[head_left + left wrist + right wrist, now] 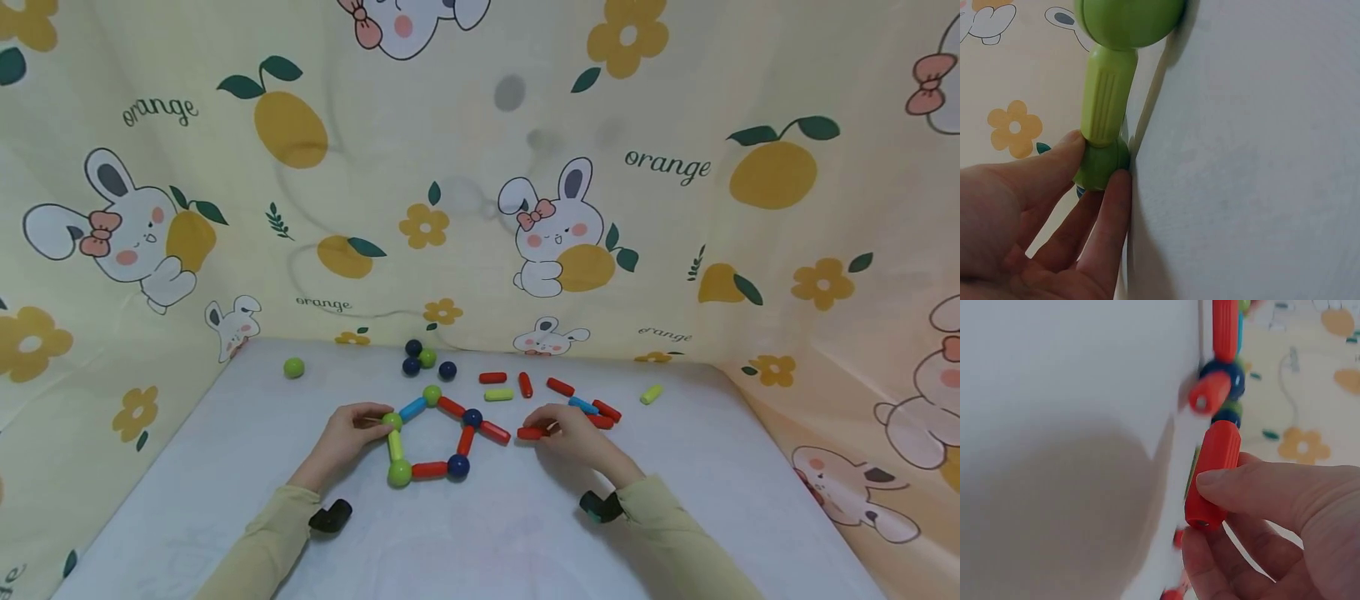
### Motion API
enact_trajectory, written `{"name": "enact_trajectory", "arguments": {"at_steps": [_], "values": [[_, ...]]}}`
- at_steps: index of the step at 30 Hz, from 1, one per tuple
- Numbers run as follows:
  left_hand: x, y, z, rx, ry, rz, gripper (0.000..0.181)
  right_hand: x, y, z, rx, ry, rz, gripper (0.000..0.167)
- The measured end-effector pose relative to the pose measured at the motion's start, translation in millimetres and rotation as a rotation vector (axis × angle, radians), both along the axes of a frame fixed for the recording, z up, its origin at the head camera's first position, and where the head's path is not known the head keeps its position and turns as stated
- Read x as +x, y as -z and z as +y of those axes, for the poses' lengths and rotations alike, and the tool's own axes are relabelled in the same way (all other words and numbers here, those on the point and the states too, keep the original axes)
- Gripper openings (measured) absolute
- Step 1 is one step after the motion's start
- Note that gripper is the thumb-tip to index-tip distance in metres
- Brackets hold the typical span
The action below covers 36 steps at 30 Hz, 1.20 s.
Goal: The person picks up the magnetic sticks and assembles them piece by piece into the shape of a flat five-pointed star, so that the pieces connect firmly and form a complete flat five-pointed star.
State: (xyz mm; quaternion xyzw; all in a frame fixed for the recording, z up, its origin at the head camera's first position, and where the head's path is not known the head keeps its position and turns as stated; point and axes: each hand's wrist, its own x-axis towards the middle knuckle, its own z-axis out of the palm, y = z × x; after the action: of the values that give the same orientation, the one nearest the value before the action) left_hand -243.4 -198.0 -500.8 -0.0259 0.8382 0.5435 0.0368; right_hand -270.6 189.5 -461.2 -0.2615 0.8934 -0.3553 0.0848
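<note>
A five-sided ring of rods and balls lies on the table; a red rod (494,431) sticks out from its dark blue ball (472,418) on the right. My left hand (348,442) pinches the ring's left green ball (392,422); in the left wrist view the thumb and fingers hold that ball (1102,165) at the end of a light green rod (1107,97). My right hand (573,437) pinches a loose red rod (531,433), just right of the protruding one and apart from it. The right wrist view shows this rod (1213,472) between thumb and fingers.
Behind the ring are dark blue balls (447,371) and a green one (427,358). Another green ball (294,367) lies at the back left. Several red rods (560,387), a blue rod (582,406) and light green rods (498,394) lie toward the back right. A patterned curtain (465,275) stands behind.
</note>
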Motion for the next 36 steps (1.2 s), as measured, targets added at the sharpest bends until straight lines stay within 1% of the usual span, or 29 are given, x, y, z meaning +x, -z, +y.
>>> {"name": "enact_trajectory", "arguments": {"at_steps": [6, 13, 19, 24, 29, 36], "values": [[-0.7, 0.7, -0.1, 0.012, 0.004, 0.006, 0.035, 16.9, -4.3, -21.5, -0.004, -0.095, -0.029, 0.030], [1.1, -2.5, 1.0, 0.018, 0.002, 0.005, 0.033, 26.1, 0.5, -42.9, -0.007, -0.194, -0.044, 0.028], [1.6, -2.9, 2.0, 0.021, -0.004, 0.007, 0.032, 28.0, 5.6, -54.5, -0.006, -0.201, -0.065, 0.029], [1.5, -1.2, 1.2, 0.036, 0.006, 0.020, 0.033, 28.9, 7.9, -60.3, -0.013, -0.218, -0.058, 0.030], [1.1, 0.0, 0.8, 0.042, 0.013, 0.025, 0.033, 30.6, 6.9, -62.4, -0.008, -0.223, -0.054, 0.030], [1.3, 0.1, 1.1, 0.043, 0.008, 0.025, 0.033, 33.0, 5.4, -63.4, -0.016, -0.213, -0.070, 0.030]]}}
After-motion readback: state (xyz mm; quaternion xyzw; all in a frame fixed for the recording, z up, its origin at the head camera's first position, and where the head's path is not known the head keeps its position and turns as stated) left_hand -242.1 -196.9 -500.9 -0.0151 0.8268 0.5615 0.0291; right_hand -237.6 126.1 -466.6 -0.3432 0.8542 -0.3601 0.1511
